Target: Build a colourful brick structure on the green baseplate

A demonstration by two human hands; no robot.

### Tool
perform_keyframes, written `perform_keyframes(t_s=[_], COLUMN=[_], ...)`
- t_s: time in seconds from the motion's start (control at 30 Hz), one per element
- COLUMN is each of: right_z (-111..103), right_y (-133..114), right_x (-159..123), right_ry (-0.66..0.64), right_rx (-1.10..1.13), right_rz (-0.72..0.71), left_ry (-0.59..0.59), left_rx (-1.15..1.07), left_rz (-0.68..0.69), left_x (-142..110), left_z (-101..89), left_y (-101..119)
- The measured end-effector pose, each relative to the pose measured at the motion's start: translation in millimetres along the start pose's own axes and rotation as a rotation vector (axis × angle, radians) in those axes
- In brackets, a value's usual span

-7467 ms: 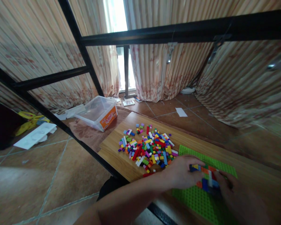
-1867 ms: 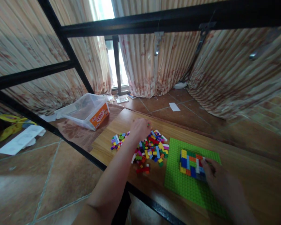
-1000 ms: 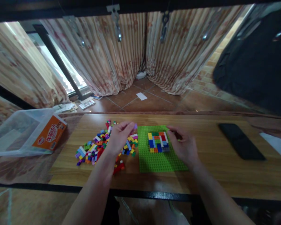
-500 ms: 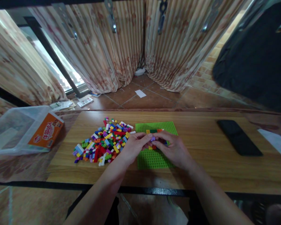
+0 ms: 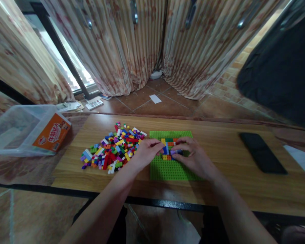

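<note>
Head view: my right hand (image 5: pixel 194 156) pinches a lavender brick (image 5: pixel 173 152) at its nine o'clock, low over the block build (image 5: pixel 167 144) on the green board (image 5: pixel 167 172), the brick's long axis too small to tell. My left hand (image 5: pixel 144 152) is farther from that brick, which lies toward its three o'clock; its fingertips bunch by the build's nine-o'clock edge, and I can't tell whether they grip anything.

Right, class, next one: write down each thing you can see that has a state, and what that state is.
Plastic tub: upright, open-topped
Loose bricks: heaped, colours mixed
Green baseplate: flat, partly built on
Purple brick: gripped by the right hand
Black device: lying flat, face dark
Curtains: hanging, parted at the window
</note>
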State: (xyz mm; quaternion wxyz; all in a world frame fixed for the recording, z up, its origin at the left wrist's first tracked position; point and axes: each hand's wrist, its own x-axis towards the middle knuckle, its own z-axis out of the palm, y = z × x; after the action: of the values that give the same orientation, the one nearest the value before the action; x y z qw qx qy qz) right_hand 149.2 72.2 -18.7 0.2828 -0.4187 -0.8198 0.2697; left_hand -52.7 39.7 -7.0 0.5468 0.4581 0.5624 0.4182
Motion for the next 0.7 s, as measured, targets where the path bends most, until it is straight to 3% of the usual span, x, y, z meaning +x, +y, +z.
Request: perform_keyframes(t_s=[0.5, 0.7], right_z=[6, 1], right_y=[-1, -1], right_x=[0, -2], right_ry=[0.045, 0.016], right_rx=[-0.026, -0.112], right_rz=[0.052, -0.042], left_ry=[-0.079, -0.11], left_rx=[0.163, 0.19], left_rz=[0.118, 0.167], left_x=[2, 2], left_z=[0.9, 1.3], left_y=[-8, -13])
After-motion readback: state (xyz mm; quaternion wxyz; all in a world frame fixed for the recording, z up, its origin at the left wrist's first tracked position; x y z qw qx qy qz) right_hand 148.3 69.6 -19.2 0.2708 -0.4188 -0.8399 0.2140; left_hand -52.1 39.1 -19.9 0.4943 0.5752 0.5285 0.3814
